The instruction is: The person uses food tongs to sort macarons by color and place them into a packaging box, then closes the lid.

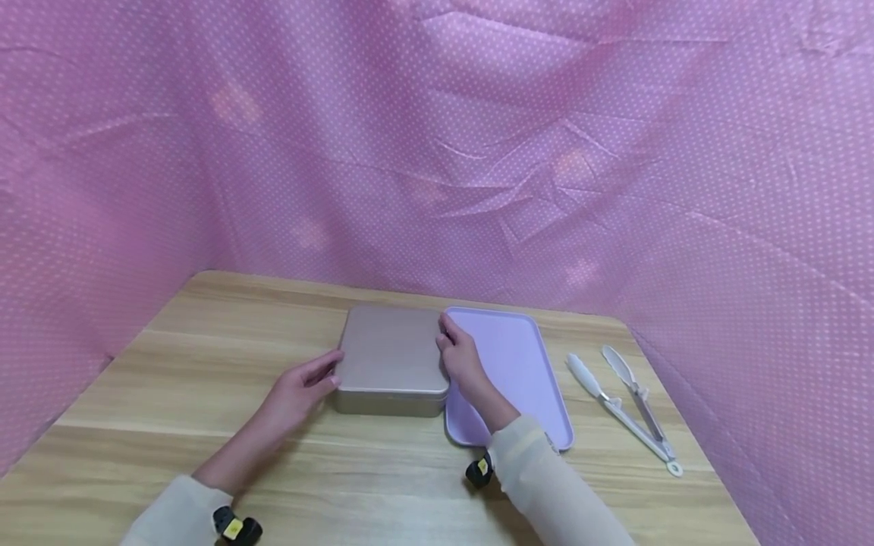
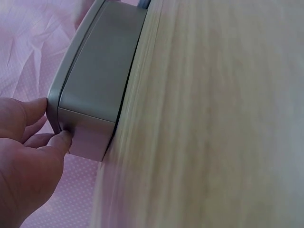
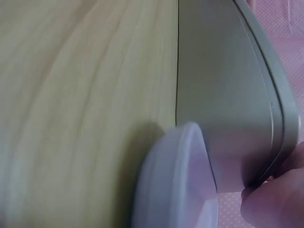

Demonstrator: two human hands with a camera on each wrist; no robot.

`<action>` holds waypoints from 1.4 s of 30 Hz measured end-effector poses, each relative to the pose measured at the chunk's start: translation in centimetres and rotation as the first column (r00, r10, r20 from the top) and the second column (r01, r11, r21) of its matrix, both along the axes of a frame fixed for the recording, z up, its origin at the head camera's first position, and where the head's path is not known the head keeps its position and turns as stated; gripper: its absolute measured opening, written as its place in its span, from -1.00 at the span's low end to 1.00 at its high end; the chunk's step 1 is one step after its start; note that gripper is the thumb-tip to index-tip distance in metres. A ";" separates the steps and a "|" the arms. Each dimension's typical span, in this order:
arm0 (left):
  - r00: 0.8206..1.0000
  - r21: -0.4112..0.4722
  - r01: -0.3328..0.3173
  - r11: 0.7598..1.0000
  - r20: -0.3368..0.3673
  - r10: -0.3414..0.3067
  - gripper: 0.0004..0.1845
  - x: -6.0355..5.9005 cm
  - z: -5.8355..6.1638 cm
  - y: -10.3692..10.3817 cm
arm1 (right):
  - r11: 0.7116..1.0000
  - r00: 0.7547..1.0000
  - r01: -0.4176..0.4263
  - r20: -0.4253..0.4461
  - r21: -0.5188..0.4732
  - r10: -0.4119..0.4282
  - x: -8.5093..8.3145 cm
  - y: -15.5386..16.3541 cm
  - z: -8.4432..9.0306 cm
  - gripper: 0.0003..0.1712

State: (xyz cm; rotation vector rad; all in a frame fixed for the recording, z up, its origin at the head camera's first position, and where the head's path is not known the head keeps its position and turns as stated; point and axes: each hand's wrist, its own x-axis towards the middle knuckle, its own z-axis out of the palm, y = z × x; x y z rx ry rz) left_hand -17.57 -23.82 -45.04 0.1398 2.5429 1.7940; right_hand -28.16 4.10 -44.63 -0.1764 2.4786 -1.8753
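A square metal tin box (image 1: 391, 406) with a flat champagne-coloured lid (image 1: 392, 345) sits on the wooden table, its lid seated on the body. My left hand (image 1: 297, 394) is at the box's left side; in the left wrist view its fingertips (image 2: 61, 138) pinch the lid's lower edge. On the opposite side, my right hand (image 1: 467, 364) holds the lid's right edge, fingers toward the far corner. The right wrist view has its fingertips (image 3: 259, 197) under the lid rim, partly cut off by the frame. A lilac tray (image 1: 515, 356) lies right beside the box, under my right forearm.
White-tipped metal tongs (image 1: 631, 425) lie spread at the table's right side. Pink dotted cloth (image 1: 410, 152) hangs behind the table (image 1: 355, 485) and along both sides. Each wrist wears a small black camera (image 1: 235, 525).
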 end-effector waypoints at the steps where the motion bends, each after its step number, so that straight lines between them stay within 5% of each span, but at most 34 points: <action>1: 1.000 -0.001 0.003 1.000 -0.001 -0.003 -0.44 0.0 0.0 0.0 | 1.000 1.000 0.001 -0.012 0.025 -0.001 0.1 0.0 -0.1 -0.38; 8: 1.000 -0.071 -0.003 0.997 -0.012 0.002 -0.50 0.1 0.0 0.1 | 0.960 0.981 -0.001 -0.184 0.281 0.055 0.3 -0.1 -0.7 -0.44; 16: 1.000 -0.112 0.006 0.994 0.010 -0.004 -0.47 0.3 0.5 0.2 | 0.931 0.966 0.026 -0.247 0.365 0.070 0.5 0.0 -0.7 -0.45; 22: 1.000 -0.182 -0.003 0.983 -0.012 0.001 -0.39 -1.0 2.0 0.7 | 0.837 0.938 0.093 -0.331 0.539 0.108 1.6 -0.4 0.5 -0.38; 26: 0.990 -0.386 -0.022 0.922 -0.139 -0.034 -0.40 -3.3 2.7 2.3 | 0.738 0.919 0.044 -0.316 0.674 0.234 3.4 -1.3 1.3 -0.25; 29: 0.970 -0.573 -0.049 0.818 -0.224 -0.098 -0.38 -5.2 2.3 3.6 | 0.641 0.902 0.022 -0.292 0.768 0.319 4.5 -2.2 1.4 -0.17; 33: 0.960 -0.724 -0.037 0.689 -0.217 -0.176 -0.32 -6.7 1.3 4.7 | 0.538 0.902 0.007 -0.237 0.843 0.361 5.1 -3.0 1.1 -0.16; 35: 0.964 -0.752 -0.021 0.659 -0.190 -0.187 -0.30 -6.9 1.0 5.0 | 0.503 0.907 0.004 -0.215 0.864 0.363 5.2 -3.2 0.8 -0.18; 42: 0.956 -0.776 0.017 0.631 -0.173 -0.238 -0.29 -6.9 0.6 5.2 | 0.452 0.918 0.017 -0.193 0.892 0.347 5.2 -3.4 0.4 -0.21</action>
